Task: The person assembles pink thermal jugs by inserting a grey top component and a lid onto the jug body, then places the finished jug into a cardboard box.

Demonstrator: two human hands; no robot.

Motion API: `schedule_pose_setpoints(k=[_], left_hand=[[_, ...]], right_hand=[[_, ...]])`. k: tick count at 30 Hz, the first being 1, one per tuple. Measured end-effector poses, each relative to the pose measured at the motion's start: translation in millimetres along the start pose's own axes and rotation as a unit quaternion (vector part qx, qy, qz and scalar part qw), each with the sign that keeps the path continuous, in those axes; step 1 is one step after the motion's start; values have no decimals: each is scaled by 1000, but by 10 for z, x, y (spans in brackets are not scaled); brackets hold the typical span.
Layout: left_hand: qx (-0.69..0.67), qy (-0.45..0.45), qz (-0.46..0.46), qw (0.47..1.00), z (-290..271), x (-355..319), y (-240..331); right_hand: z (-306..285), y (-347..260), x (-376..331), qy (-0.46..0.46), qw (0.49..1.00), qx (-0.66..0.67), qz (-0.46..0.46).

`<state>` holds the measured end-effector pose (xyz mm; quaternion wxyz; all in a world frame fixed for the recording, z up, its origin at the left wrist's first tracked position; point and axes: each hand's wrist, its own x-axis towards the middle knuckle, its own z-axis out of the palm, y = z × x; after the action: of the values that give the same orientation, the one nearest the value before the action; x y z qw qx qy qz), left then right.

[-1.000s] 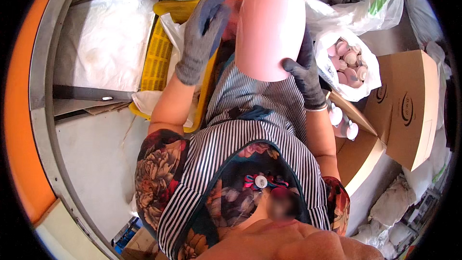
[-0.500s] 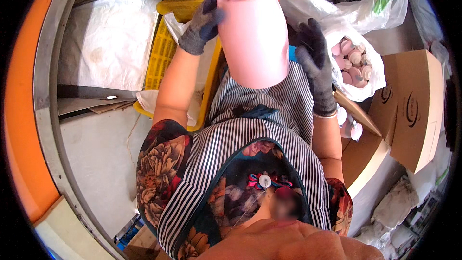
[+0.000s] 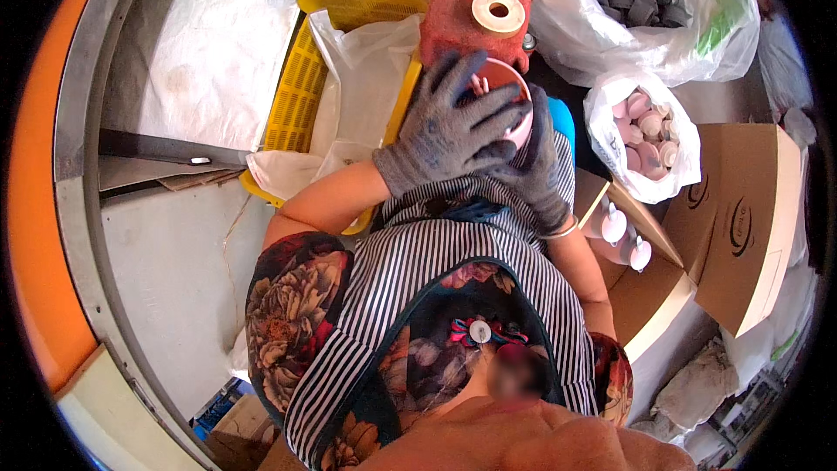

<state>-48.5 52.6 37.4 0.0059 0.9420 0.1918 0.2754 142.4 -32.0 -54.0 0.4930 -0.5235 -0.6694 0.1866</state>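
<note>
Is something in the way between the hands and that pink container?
Only the grey gloves. Nothing else visible stands between: the left hand stretches its fingers across the open top of the pink container, and the right hand holds its side.

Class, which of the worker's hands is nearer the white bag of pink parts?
Right. The right hand is left of the white bag, apart from it; the left hand is farther left, over the pink container.
</note>
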Motion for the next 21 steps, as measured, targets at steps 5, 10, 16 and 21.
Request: schedule_pose_setpoints(k=[5,10,16,21], left_hand=[[-45,-95,66,992,163,-81,-96],[-87,-26,89,992,52,100,-336],[-767,216,-336,502,96,317,-776],[-283,444,-247,814,119,576,-1688]], right_hand=[[36,-99,-102,20,993,78,83],[-10,-137,38,-36,994,9,102],[-11,-96,44,-29,996,39,75],[-137,-188,44,-54,991,29,115]])
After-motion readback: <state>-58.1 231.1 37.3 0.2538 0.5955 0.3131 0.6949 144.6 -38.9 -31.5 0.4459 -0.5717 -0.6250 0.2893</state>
